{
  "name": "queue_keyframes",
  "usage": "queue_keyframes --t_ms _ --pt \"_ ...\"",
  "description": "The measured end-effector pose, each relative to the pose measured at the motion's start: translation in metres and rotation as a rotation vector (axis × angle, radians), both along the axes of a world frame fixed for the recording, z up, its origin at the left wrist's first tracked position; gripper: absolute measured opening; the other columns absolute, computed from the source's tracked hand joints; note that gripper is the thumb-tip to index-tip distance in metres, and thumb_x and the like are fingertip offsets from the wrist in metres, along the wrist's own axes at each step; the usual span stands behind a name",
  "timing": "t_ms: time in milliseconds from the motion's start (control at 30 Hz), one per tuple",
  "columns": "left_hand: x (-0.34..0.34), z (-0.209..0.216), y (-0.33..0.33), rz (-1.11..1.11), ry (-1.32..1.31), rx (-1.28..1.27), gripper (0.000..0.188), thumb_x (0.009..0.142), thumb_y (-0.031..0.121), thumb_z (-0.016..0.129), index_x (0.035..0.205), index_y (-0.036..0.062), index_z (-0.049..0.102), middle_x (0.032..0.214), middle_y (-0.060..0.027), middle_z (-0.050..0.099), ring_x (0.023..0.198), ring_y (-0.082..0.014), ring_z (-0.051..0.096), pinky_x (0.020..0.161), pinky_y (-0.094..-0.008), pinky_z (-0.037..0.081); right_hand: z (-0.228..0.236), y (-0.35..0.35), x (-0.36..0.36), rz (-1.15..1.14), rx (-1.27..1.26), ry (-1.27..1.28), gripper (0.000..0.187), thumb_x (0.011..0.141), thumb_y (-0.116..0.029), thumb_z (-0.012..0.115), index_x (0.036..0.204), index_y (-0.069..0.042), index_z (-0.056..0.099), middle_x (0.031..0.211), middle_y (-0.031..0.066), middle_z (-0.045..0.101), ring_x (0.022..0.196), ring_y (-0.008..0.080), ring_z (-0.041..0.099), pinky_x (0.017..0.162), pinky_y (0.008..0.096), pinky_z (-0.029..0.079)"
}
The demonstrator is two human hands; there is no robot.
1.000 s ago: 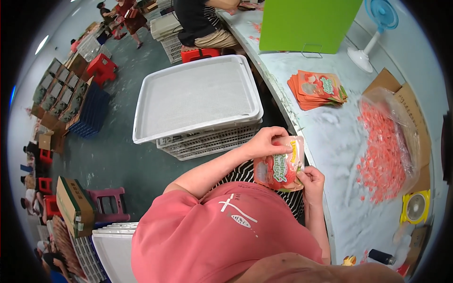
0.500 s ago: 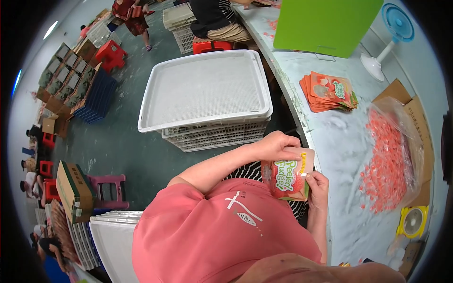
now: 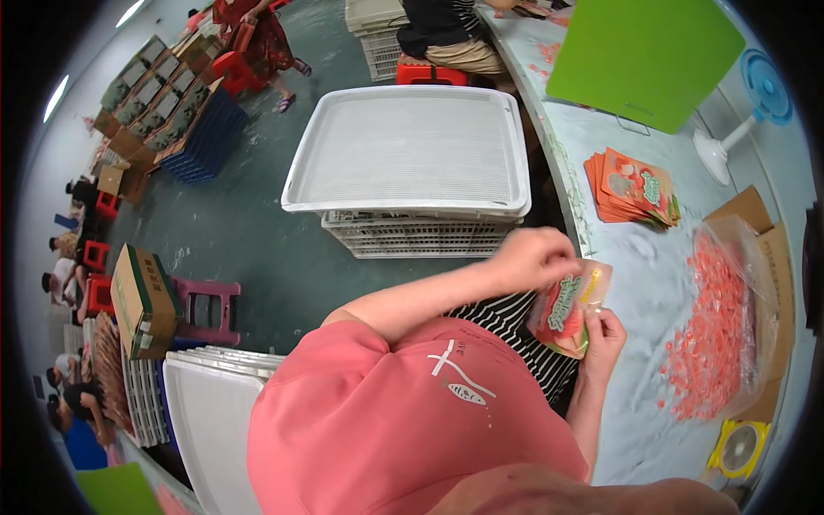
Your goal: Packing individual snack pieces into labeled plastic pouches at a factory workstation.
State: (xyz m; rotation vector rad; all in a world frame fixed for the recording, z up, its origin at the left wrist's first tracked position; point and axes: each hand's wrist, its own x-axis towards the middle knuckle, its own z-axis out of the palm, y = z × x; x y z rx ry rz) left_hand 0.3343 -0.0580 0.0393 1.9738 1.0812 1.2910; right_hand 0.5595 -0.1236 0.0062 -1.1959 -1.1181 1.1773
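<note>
My right hand (image 3: 605, 333) grips a red and beige flat pouch (image 3: 562, 313) by its side, thumb on the front. The pouch is upright over my lap, beside the table edge. At its top edge is my left hand (image 3: 542, 256), fingers curled together and a little smeared by motion. Whether those fingers pinch the pouch or something small is hidden. On the table, beyond my hands, lies a fanned stack of similar red pouches (image 3: 631, 187). A heap of small pink wrapped pieces (image 3: 708, 343) spills from a clear plastic bag (image 3: 760, 292) to my right.
Stacked white mesh trays (image 3: 412, 150) stand ahead on the left. A green board (image 3: 644, 64), a blue-white fan (image 3: 764, 90) and a small yellow fan (image 3: 738, 448) are on the table (image 3: 622, 429). A co-worker (image 3: 455, 39) sits further along; another person (image 3: 257, 43) walks by.
The view has turned, so the surroundings have shifted. My left hand has moved off the pouch's front face to its top edge. My right hand still holds the pouch.
</note>
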Motion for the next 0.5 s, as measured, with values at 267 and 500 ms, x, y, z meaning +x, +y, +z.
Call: queue_keyframes --t_ms 267,500 --pt "0.024 -0.028 -0.016 -0.192 0.011 -0.239 0.025 0.084 0.025 0.071 0.081 0.0030 0.060 0.066 -0.0067 0.058 0.058 -0.0179 0.056 0.054 -0.0308 0.045 -0.007 0.001 -0.038 0.112 0.095 -0.136 0.007 0.088 -0.002 0.069 0.085 0.001 0.064 0.079 -0.0035 0.061 0.070 0.0034 0.052 0.065 0.0200 0.044" --pt "0.027 -0.039 -0.017 -0.454 -0.285 -0.658 0.021 0.090 0.020 0.066 0.087 -0.0004 0.063 0.074 -0.0024 0.062 0.069 -0.0082 0.058 0.060 -0.0274 0.048 -0.018 -0.005 -0.036 0.119 -0.139 0.222 0.023 0.084 0.003 0.071 0.071 -0.007 0.054 0.073 -0.0035 0.056 0.066 0.0026 0.048 0.058 0.0200 0.038"
